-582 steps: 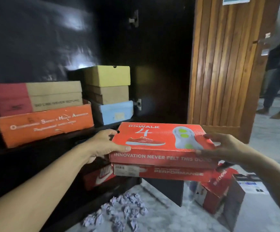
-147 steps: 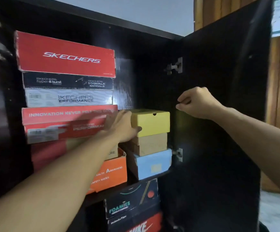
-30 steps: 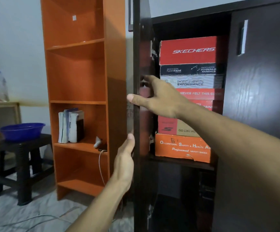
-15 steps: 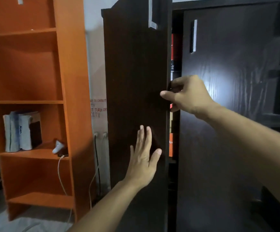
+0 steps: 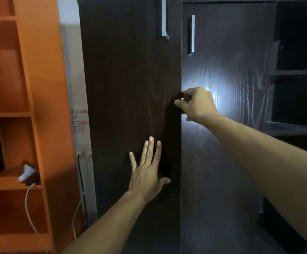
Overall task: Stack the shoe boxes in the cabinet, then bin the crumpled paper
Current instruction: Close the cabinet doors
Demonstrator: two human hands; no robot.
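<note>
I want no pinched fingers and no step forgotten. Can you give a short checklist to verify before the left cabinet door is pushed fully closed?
1. Left hand flat on the left door, fingers away from its edge: ok.
2. Right hand clear of the seam: not ok, its fingers curl at the door's edge.
3. Right door closed: ok.
4. No box sticking out at the seam: ok, none visible.
5. Boxes stacked inside: cannot tell, doors hide them.
6. Crumpled paper binned: cannot tell, out of view.

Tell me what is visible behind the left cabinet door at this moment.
Nothing: the left door covers the cabinet's inside. The left hand lies flat on it; the right hand is at its edge beside the right door.
</note>
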